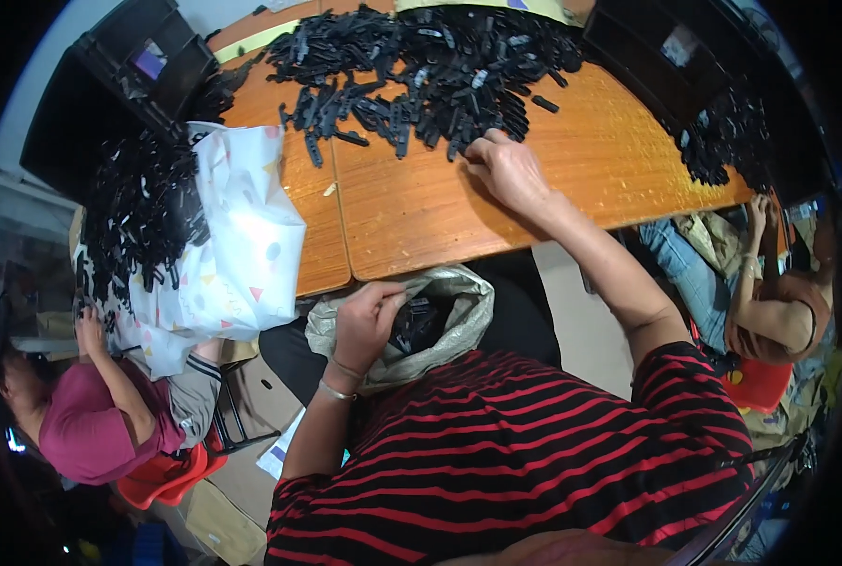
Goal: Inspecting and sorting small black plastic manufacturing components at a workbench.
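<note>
A large heap of small black plastic pieces (459, 71) spreads over the far part of the wooden table (412, 208). At the heap's near edge is my right hand (511, 172), its fingers curled and pinched against a black plastic piece (455, 149). My left hand (366, 325) is over the left side of an open woven sack (473, 325) in my lap. Its thumb and fingers are pressed together; whatever may be between them is hidden. Some black pieces (413, 325) lie inside the sack, partly in shadow.
Black bins (110, 75) stand at the far left and far right (723, 57), with more black pieces beside them. A white patterned plastic sheet (251, 226) hangs over the table's left edge. Co-workers sit at left (91, 410) and right (779, 316), on red stools.
</note>
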Action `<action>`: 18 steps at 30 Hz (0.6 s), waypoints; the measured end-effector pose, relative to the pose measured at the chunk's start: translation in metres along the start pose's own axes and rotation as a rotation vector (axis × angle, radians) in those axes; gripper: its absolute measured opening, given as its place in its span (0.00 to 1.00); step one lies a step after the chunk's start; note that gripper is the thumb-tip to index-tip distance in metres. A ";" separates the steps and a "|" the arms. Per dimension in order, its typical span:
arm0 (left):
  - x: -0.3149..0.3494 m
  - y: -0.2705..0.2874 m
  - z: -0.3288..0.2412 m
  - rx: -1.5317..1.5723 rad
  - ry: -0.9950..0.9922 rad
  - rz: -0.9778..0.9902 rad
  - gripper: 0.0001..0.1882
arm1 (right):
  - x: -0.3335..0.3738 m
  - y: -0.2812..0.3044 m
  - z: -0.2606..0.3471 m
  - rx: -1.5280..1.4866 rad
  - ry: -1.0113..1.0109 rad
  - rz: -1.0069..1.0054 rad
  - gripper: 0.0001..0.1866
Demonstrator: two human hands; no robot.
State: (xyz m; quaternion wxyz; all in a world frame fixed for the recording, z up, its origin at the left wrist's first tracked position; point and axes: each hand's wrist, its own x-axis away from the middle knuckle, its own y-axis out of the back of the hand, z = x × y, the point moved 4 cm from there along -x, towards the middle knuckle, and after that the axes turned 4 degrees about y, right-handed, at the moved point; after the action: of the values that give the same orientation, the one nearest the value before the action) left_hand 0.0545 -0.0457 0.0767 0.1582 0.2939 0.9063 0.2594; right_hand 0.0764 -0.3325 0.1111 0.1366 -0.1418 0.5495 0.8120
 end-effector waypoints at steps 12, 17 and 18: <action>-0.209 0.041 0.037 -0.668 -0.249 -0.299 0.08 | -0.029 -0.020 -0.016 -0.049 -0.092 0.345 0.15; -0.221 0.040 0.041 -0.753 -0.334 -0.240 0.06 | -0.014 -0.019 -0.020 -0.764 -0.451 0.504 0.09; -0.218 0.039 0.035 -0.754 -0.337 -0.260 0.06 | -0.010 -0.020 -0.020 -0.839 -0.427 0.472 0.09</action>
State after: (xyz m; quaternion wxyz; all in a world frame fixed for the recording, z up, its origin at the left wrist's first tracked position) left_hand 0.2568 -0.1389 0.0996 0.4317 0.1370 0.7391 0.4986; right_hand 0.0951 -0.3448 0.0911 -0.0097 0.1122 0.1541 0.9816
